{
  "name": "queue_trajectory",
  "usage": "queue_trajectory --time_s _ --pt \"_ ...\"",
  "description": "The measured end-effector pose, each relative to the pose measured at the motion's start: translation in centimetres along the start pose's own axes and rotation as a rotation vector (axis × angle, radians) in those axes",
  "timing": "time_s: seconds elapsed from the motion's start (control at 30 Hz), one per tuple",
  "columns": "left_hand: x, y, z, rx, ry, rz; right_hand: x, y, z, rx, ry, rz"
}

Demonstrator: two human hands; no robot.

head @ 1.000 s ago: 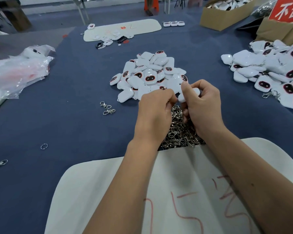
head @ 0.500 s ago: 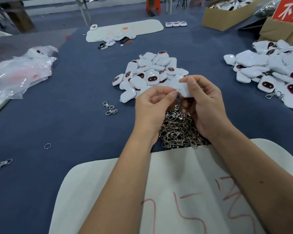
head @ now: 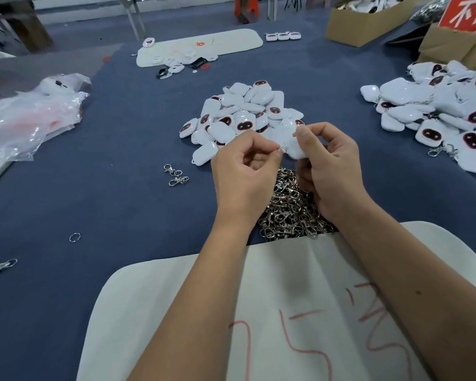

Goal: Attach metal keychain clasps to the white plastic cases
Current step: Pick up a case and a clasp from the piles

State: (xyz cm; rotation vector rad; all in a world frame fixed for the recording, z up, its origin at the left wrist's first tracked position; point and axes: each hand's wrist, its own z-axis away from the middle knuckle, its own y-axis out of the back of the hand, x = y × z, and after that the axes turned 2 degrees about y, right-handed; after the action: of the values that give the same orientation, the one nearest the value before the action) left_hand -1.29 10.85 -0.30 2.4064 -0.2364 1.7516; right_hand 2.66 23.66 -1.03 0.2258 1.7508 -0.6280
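Note:
My right hand (head: 331,171) grips a white plastic case (head: 294,149) above the blue table. My left hand (head: 245,171) pinches a small metal ring of a clasp (head: 283,150) right at the case's lower left corner. Under both hands lies a heap of metal keychain clasps (head: 290,210). Behind my hands sits a pile of white cases with dark oval faces (head: 239,114). A second pile of white cases (head: 445,111), some with clasps on them, lies at the right.
Two loose clasps (head: 176,176) lie left of my hands; a split ring (head: 74,237) and another clasp (head: 2,266) lie further left. A white mat with red marks (head: 286,312) is under my forearms. Plastic bags (head: 30,116) at left, cardboard boxes (head: 368,20) far right.
Both hands have lifted slightly away from the clasp heap. The left fingers have shifted to pinch the ring at the case's corner, and the case has turned in my right hand.

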Motion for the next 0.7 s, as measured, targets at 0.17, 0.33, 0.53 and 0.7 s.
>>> queue_trajectory --time_s 0.17,0.33,0.53,0.7 --pt "-0.16 0.17 0.01 0.034 -0.075 -0.109 -0.01 -0.04 0.17 0.004 0.059 0.035" --pt "-0.31 0.30 0.08 0.011 -0.201 -0.350 -0.02 -0.05 0.28 0.023 0.112 0.105" --pt "-0.51 0.41 0.04 -0.051 -0.347 -0.692 0.21 -0.30 0.55 0.026 0.199 0.342" --pt "-0.29 -0.05 -0.28 0.009 0.067 -0.059 -0.36 -0.12 0.31 0.006 0.061 0.060"
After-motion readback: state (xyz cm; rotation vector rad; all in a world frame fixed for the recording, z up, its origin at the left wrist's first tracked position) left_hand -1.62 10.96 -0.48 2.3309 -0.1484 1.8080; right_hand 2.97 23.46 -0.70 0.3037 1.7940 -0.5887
